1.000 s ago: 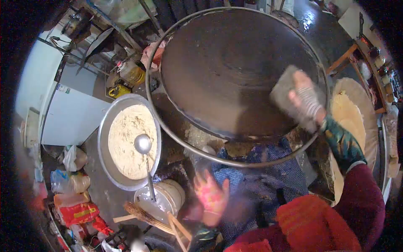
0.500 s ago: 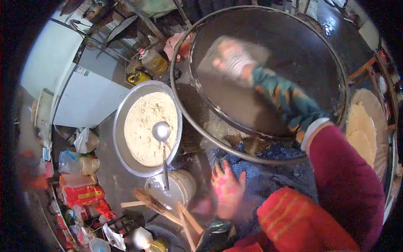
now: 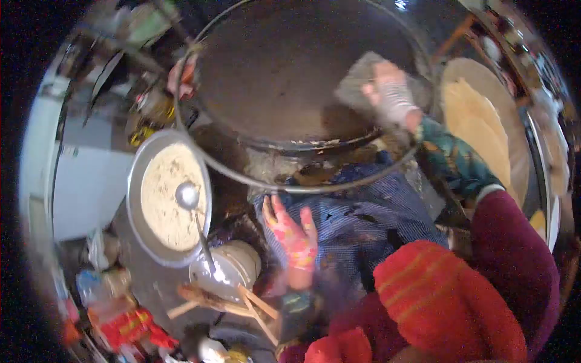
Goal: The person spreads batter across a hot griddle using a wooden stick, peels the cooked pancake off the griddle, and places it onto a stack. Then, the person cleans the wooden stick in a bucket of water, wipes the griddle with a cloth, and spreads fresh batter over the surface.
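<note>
My right hand [image 3: 392,91], in a pale fingerless glove, presses a greyish cloth [image 3: 358,81] against the right part of a large round dark griddle [image 3: 272,78]. Motion smears this hand, but its fingers lie over the cloth's edge. Low in the middle, my left hand [image 3: 290,236] wears a pink patterned glove and has its fingers spread with nothing in them. It is beside the blue checked fabric [image 3: 351,218], just below the metal ring [image 3: 290,188] around the griddle; whether it touches the fabric I cannot tell.
Left of the griddle stands a metal basin [image 3: 135,206] of pale batter with a ladle [image 3: 187,196] across it. Below are a white bucket [image 3: 245,263] and wooden sticks [image 3: 257,311]. A round flatbread [image 3: 475,124] lies on a round board at right. Bottles and bags crowd the left.
My right hand has swept the cloth from the griddle's left part to its right part. The view has shifted, and my left hand stays open near the blue fabric.
</note>
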